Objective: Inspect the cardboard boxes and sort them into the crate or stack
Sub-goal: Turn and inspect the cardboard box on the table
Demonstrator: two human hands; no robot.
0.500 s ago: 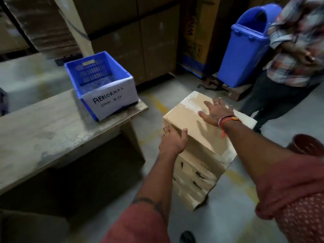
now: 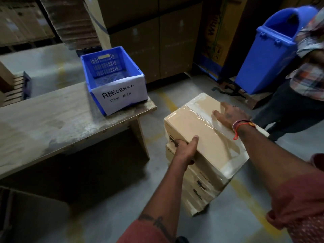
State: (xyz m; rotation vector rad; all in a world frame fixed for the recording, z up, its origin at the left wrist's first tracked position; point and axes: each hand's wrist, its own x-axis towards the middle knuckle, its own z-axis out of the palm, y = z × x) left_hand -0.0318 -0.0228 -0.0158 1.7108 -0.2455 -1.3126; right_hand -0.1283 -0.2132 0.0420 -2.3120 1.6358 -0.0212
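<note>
So the top cardboard box (image 2: 201,135) sits on a stack of boxes (image 2: 198,188) on the floor, just right of the wooden table (image 2: 52,127). The left hand (image 2: 185,149) grips the near-left edge of that top box: thumb lies up on the top face, the other fingers curl down around the side, mostly hidden. The right hand (image 2: 228,114) rests flat on the far-right part of the top face, fingers spread and fairly straight, pressing on the taped strip. The box lies between the two hands, tape running across both ends of it.

The blue crate (image 2: 112,74) with the "ABNORMAL ITEMS BIN" paper on its front stands on the table's right end, well apart from the box. A blue bin (image 2: 270,55) leans at the back right, next to another person in a checked shirt (image 2: 308,67).

Compared with half a second ago, not much differs: the left hand has slid a bit toward the near corner, and the right hand sits farther toward the far-right edge. Box looks about where it was.
</note>
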